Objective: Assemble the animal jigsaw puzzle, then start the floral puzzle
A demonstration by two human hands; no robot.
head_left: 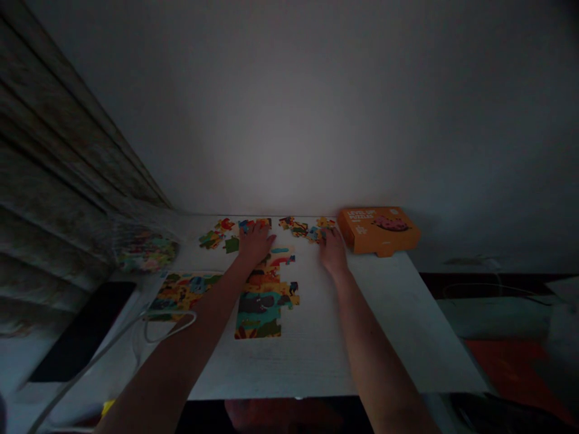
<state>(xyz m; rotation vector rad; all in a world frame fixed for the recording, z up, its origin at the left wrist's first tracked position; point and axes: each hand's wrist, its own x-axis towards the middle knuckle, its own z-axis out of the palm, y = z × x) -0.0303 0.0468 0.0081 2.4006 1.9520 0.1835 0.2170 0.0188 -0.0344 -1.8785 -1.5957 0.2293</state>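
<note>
Quite dimly lit, the white table (312,361) carries a part-built jigsaw (257,301), which serves as the clock's centre; its lower portion shows a grey animal in teal water, and its right edge is ragged. At 12 o'clock the left hand (254,242) lies palm down, fingers fanned apart over some pieces, its forearm crossing the jigsaw's left side. At 2 o'clock the right hand (333,248) rests its fingertips on more pieces; I can't make out whether they pinch one. Loose pieces gather at 11 o'clock (a green one (232,244) just beside the left hand) and at 1 o'clock, between the hands, where a patterned group (298,229) sits near the wall (289,132). Farther out at 2 o'clock, just beyond the right hand, is an orange puzzle box (365,238). A colourful picture sheet (174,293) lies at 9 o'clock, partly behind the left forearm, with a white cable (169,312) looped over its near edge. Beyond it, between 8 and 9 o'clock, rests a flat black object (85,331)
</note>
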